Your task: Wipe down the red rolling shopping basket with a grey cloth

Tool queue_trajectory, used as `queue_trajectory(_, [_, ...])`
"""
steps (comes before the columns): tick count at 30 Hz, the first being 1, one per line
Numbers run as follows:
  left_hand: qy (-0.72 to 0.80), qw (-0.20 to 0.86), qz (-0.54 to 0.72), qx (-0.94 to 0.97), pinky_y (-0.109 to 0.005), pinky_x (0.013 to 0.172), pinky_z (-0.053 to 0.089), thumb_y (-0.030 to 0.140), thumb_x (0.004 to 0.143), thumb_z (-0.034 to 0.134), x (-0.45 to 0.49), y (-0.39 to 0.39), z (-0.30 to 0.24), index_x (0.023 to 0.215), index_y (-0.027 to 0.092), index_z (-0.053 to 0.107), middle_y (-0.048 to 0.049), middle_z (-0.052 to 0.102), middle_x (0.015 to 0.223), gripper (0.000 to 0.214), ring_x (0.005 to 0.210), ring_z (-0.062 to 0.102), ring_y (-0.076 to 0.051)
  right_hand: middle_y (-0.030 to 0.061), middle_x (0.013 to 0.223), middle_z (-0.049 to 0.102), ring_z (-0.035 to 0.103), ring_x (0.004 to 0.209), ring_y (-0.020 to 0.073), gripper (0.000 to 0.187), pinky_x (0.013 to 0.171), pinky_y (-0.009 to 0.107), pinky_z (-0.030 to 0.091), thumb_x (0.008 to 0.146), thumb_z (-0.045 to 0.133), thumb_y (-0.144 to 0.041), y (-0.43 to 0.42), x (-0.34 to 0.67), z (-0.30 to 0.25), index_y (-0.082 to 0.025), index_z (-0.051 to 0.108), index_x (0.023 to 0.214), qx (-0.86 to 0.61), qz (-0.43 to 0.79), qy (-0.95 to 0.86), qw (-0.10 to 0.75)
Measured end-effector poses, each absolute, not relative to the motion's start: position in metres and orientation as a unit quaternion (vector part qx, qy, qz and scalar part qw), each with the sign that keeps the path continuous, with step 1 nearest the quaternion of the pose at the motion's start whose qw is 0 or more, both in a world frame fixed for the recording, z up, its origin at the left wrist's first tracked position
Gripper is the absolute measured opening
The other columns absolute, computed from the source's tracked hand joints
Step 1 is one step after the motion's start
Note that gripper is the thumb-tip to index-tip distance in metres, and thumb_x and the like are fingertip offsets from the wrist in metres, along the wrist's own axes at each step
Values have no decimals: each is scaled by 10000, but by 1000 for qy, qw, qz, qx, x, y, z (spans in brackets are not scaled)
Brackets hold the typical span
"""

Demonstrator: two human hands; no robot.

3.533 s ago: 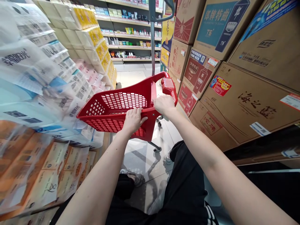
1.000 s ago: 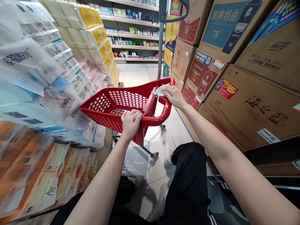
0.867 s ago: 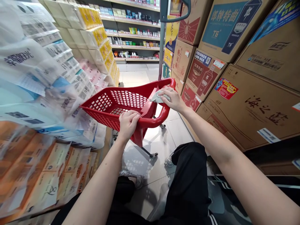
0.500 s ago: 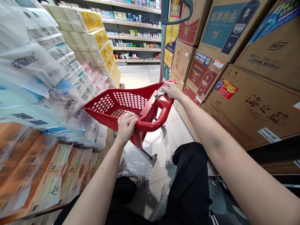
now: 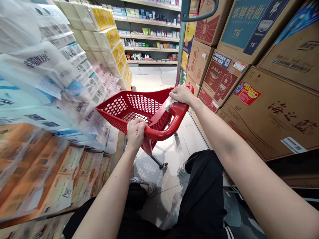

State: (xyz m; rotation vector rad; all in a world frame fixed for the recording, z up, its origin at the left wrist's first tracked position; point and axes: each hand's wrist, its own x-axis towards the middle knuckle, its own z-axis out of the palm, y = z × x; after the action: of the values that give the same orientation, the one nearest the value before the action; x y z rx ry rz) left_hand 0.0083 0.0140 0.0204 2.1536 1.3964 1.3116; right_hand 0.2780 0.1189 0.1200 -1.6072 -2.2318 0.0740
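A red plastic shopping cart (image 5: pixel 163 134) stands in front of me, its perforated basket tilted toward the left. My left hand (image 5: pixel 136 132) is closed around the left end of the curved handle. At the far right corner, my right hand (image 5: pixel 181 95) presses a pale grey-white cloth (image 5: pixel 170 104) onto the inner edge of the handle and rim. Most of the cloth is hidden under the fingers. Inside the basket a red flap (image 5: pixel 159 114) slopes down behind the handle.
Wrapped paper packs (image 5: pixel 50 83) are piled close on the left. Cardboard cartons (image 5: pixel 281 109) are stacked on the right. A grey metal post with a handle (image 5: pixel 183 49) rises beyond the cart. Store shelves (image 5: pixel 152 36) stand across the back; the floor is tiled (image 5: pixel 171 179).
The view has shifted, so the surroundings appear slightly farther right. My right hand has slid a little along the handle's corner with the cloth. My left hand keeps its grip.
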Motion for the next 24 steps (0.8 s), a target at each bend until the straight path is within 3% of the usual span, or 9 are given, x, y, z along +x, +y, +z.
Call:
queue_trajectory(5, [500,144,434,735,-363,890,458,315,942,304,-5,8,22,614,237,570,-27,621,810,429,858,570,-188,27,774,699,619,790,187,402,739,282,386,918,416,-356,85,270,119,-173,750,788,-516,36,-826,227])
queue_trajectory(12, [481,175,405,758,-357,869,454,338,942,284,-19,4,25,621,237,588,-32,616,778,454,836,562,-192,22,958,726,617,865,177,378,759,274,401,948,424,-381,24,261,115,-206,753,886,-440,45,-850,286])
queue_trajectory(20, [443,169,410,779,-362,852,430,311,940,307,8,7,27,616,225,600,-31,595,751,445,816,555,-191,39,727,688,588,744,179,357,650,272,309,882,471,-373,54,284,129,-177,732,737,-581,-5,-798,164])
queue_trajectory(24, [443,137,433,773,-370,877,414,321,952,283,21,1,23,623,229,582,-32,590,747,454,828,546,-197,40,652,641,535,671,160,337,619,279,272,846,479,-341,59,285,129,-163,699,662,-568,-23,-807,163])
